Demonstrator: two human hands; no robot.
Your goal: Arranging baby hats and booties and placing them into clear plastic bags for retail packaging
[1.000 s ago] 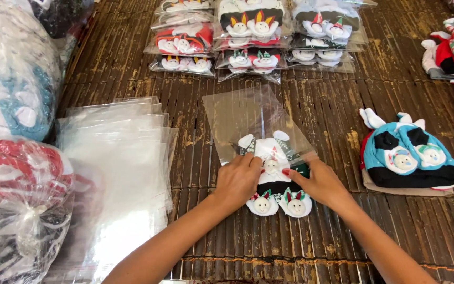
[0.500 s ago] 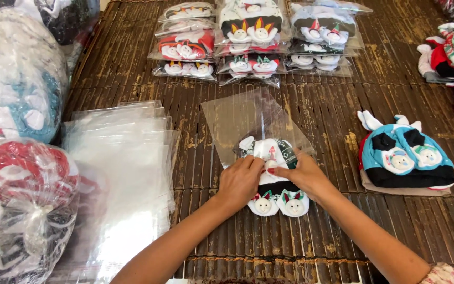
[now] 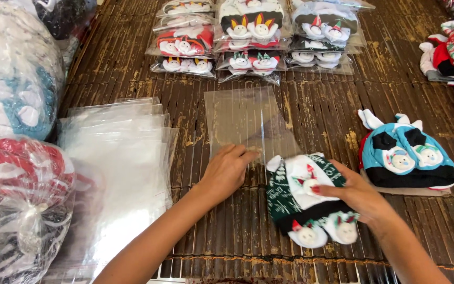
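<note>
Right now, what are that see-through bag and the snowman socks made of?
The see-through bag looks like thin glossy plastic film: the slats show through it and it glints. The socks under the right hand look like soft knitted fabric, matte, with a woven-in pattern and padded snowman faces. The left hand presses the bag's edge.

Bare mat [image 3: 332,113] ahead open; bag stack [image 3: 116,158] blocks left, sock pile [image 3: 408,158] right, packs [image 3: 248,37] beyond.

Glossy plastic bag [image 3: 248,123], knitted socks [image 3: 306,197]
</note>
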